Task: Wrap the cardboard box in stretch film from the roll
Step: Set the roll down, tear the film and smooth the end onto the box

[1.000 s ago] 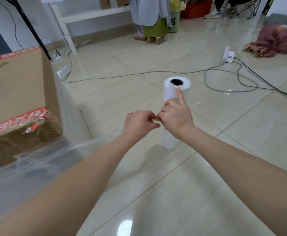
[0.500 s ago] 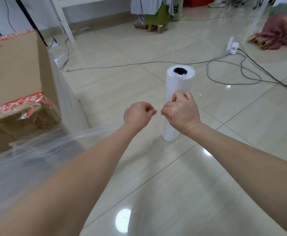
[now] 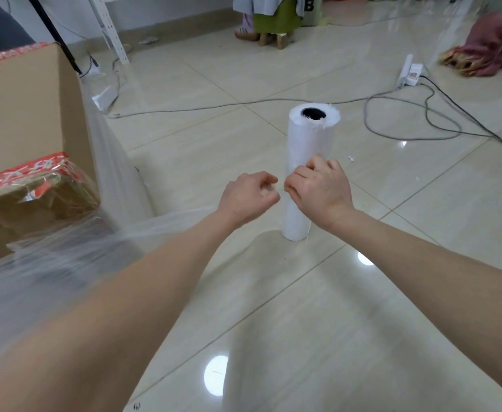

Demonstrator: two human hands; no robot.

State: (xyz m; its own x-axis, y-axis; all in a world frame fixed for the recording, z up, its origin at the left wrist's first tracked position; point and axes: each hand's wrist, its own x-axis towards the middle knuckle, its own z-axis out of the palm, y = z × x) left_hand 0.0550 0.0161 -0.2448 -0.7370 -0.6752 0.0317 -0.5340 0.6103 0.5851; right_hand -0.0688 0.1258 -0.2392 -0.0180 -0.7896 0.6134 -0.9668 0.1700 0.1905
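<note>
Curled in now is the forefinger of my right hand, which pointed up the roll a second ago. Both hands sit at mid-frame, close together but not touching. My left hand has its grip clamped on the stretch film, which runs taut from it to the cardboard box at the left edge. My right grip is pinched on film just in front of the roll, which stands upright on the tiled floor at centre. Film already covers the box's near side.
</note>
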